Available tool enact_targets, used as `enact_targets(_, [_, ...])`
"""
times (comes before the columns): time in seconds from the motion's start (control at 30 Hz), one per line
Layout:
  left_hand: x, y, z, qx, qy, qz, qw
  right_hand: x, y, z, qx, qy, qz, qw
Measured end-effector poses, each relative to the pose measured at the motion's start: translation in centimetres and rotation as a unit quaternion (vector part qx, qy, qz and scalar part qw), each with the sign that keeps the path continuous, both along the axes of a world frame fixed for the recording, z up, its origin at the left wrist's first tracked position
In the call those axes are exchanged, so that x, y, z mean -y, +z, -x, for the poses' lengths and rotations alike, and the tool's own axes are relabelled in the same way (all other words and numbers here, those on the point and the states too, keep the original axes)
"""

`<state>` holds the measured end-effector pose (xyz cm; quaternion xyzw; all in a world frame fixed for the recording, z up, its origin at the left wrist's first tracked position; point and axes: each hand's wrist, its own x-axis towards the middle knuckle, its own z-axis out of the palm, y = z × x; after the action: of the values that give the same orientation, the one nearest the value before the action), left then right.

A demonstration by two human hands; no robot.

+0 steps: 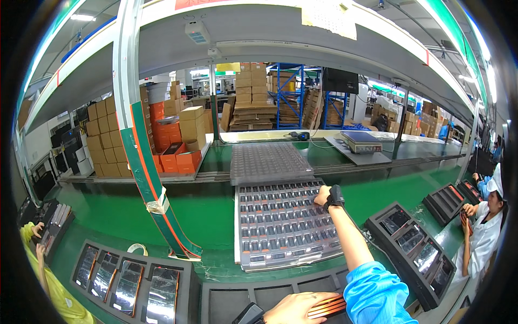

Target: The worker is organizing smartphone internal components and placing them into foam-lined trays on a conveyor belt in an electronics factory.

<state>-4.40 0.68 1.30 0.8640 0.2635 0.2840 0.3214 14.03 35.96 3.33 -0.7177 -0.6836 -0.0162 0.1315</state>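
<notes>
Right hand (322, 195) reaches into the grey parts tray (280, 224), fingers curled on a small part, grip unclear; left hand (294, 309) lies flat on orange-edged phones (329, 305); tray looks mostly full, so early stage.

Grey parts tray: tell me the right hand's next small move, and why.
Probably close the fingers on one small part and lift it. The right hand already rests at the right edge of the grey parts tray, while the left hand steadies the copper-coloured strips on the black foam tray.

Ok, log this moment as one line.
right hand: reaching into grey parts tray | left hand: resting on thin orange-edged stack | black foam tray below
</notes>
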Motion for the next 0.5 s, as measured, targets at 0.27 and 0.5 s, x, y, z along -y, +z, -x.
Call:
enact_targets(0.27, [0.0,-0.3,0.1,0.001,0.002,-0.004,1.0,-1.6,-1.2,-0.5,0.003,-0.016,-0.02,1.0])
enact_targets(0.5, [0.1,-0.1,-0.1,-0.001,0.0,-0.006,1.0,-5.3,-3.9,-2.2,-0.106,-0.009,0.024,0.994])
